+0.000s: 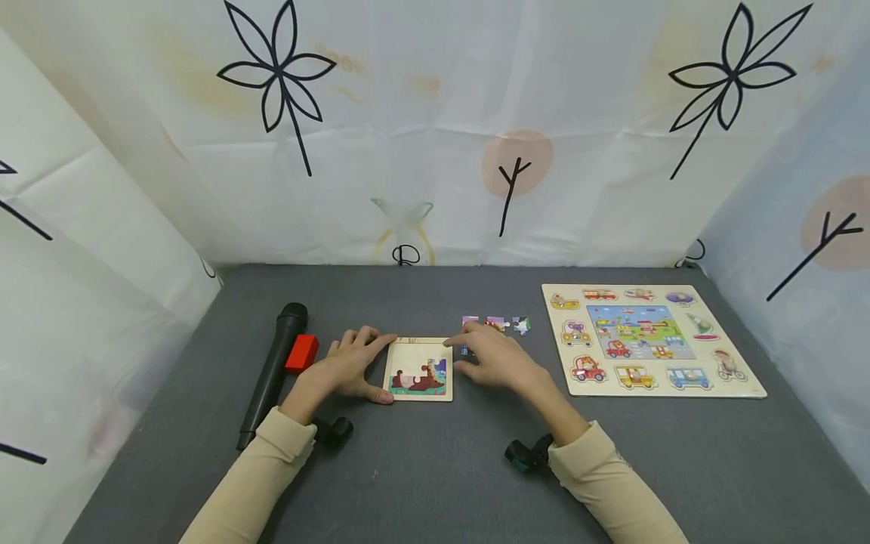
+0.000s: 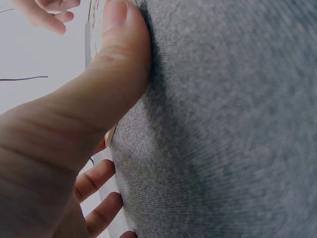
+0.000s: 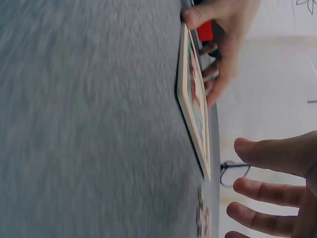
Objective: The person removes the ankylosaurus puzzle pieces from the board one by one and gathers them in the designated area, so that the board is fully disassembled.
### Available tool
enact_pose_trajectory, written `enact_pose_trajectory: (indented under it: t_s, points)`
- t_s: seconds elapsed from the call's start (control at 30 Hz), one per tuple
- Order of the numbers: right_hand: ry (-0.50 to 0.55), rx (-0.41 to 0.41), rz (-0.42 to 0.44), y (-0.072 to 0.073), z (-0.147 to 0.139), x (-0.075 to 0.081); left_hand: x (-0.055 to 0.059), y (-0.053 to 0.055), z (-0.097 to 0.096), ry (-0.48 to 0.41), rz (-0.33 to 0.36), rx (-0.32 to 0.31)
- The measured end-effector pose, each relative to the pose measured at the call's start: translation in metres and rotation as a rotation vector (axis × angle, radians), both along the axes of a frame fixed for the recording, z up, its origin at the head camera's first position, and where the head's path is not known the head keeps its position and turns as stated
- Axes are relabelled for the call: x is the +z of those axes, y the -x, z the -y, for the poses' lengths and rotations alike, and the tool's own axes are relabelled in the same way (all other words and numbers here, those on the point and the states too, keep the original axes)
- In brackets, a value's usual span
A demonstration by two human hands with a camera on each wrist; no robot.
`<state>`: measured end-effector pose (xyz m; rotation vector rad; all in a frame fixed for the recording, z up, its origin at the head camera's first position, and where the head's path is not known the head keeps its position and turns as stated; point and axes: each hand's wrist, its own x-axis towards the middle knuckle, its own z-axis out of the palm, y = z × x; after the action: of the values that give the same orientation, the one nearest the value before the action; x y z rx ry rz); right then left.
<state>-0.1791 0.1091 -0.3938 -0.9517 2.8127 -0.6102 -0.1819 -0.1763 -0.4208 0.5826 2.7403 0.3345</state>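
A small wooden jigsaw board [image 1: 421, 341], partly filled with pieces along its bottom and right side, lies in front of me in the head view. My left hand [image 1: 345, 366] holds it at the left side, thumb at the lower left corner and index finger at the upper left one. The thumb [image 2: 121, 54] looms large in the left wrist view. My right hand [image 1: 499, 357] hovers beside the board's right edge, index fingertip close to the upper right corner. Its fingers [image 3: 267, 191] are spread with nothing between them. Loose jigsaw pieces [image 1: 521, 325] lie behind it, some partly hidden.
A black microphone [image 1: 275, 370] and a red block [image 1: 302, 353] lie left of my left hand. On the right is a large wooden vehicle puzzle [image 1: 652, 340]. A printed cloth [image 1: 435, 98] hangs behind the grey tabletop [image 1: 421, 483].
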Motion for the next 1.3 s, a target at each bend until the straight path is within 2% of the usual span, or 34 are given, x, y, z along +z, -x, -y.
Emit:
enact_pose_trajectory:
  t_s: [0.23,0.4,0.6,0.77,1.3]
  points:
    - [-0.019,0.033,0.046,-0.004,0.023,-0.005,0.0,0.001,0.0,0.007,0.004,-0.001]
    - [-0.074,0.042,0.054,-0.006,0.032,-0.012,0.0,0.001,-0.001,0.022,0.002,0.001]
    - [-0.125,0.031,0.055,-0.005,0.034,-0.016,0.0,0.001,-0.001,0.026,0.0,0.001]
    - [-0.126,0.022,0.078,-0.005,0.035,-0.015,0.001,0.001,-0.001,0.021,-0.004,-0.002]
    - [-0.108,0.014,0.068,-0.006,0.036,-0.013,0.0,0.002,0.0,0.021,0.0,-0.004]
